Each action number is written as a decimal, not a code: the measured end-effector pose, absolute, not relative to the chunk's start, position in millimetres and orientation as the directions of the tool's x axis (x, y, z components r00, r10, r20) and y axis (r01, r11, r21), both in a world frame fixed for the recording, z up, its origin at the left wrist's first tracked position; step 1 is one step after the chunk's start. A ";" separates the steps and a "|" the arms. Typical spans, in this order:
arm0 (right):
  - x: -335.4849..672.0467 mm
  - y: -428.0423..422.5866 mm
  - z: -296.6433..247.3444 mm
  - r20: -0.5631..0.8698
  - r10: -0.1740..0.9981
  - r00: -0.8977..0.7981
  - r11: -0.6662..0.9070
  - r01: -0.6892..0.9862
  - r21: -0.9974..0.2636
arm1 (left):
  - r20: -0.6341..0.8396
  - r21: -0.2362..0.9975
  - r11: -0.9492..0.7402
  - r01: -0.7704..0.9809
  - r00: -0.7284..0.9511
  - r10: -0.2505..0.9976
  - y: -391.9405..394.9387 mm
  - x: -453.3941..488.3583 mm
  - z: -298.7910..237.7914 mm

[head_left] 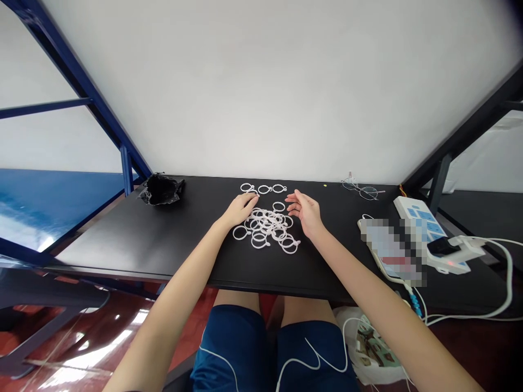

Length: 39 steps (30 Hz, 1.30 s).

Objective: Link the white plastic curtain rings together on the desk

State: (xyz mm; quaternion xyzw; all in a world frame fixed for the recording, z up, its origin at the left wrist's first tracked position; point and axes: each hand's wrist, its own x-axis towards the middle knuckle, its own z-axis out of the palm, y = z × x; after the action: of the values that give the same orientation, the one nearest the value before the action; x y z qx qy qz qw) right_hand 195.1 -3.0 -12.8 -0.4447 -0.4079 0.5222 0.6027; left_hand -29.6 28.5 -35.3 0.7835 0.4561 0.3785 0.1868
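Note:
On the black table [188, 234], several white curtain rings [267, 220], each with a small eyelet, lie in a loose pile. Behind the pile, a short row of the same rings [265, 189] lies flat. My left hand [239, 211] is at the row's left part, thumb and fingers closed at the edge of one white ring [252, 191], which they partly hide. To the right of the pile, my right hand [306, 213] hovers with fingers bent and apart, holding nothing. A single ring [279, 207] lies between the hands.
A crumpled black plastic bag [162, 190] stands at the back left. Eyeglasses [362, 189] lie at the back right. A phone [379, 261], a power strip [420, 218] and white cables [509, 272] occupy the right side. Blue and black frame posts flank the table.

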 end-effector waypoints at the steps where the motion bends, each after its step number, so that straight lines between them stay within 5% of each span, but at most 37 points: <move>1: 195.2 -3.1 -12.8 0.028 0.992 0.120 0.059 -0.267 -0.962 | 0.387 0.654 -0.493 0.574 0.305 0.870 31.0 -31.5 -37.4; 15: 194.7 -3.0 -12.9 0.027 0.993 0.115 0.056 -0.259 -0.964 | 0.330 0.569 -0.479 0.668 0.348 0.877 31.7 -33.4 -49.5; 24: 194.6 -4.6 -11.7 0.038 0.992 0.124 0.067 -0.235 -0.970 | 0.377 0.702 -0.486 0.521 0.307 0.874 18.2 -27.4 -31.3; 29: 191.7 -5.3 -20.3 0.197 0.979 0.046 0.198 -0.023 -0.980 | 0.385 0.814 -0.502 0.294 0.375 0.843 3.1 -13.0 -16.4; 39: 190.7 -8.8 -29.0 0.511 0.859 0.036 0.457 0.397 -0.796 | 0.412 0.784 -0.559 0.270 0.446 0.794 -10.3 3.9 -16.5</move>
State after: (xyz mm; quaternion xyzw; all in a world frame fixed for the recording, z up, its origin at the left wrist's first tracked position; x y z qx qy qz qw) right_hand 190.7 -8.8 -29.0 -0.4755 -0.6607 0.2137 0.5401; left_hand 3.9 -10.3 -16.5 0.7855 0.3386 0.4028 0.3257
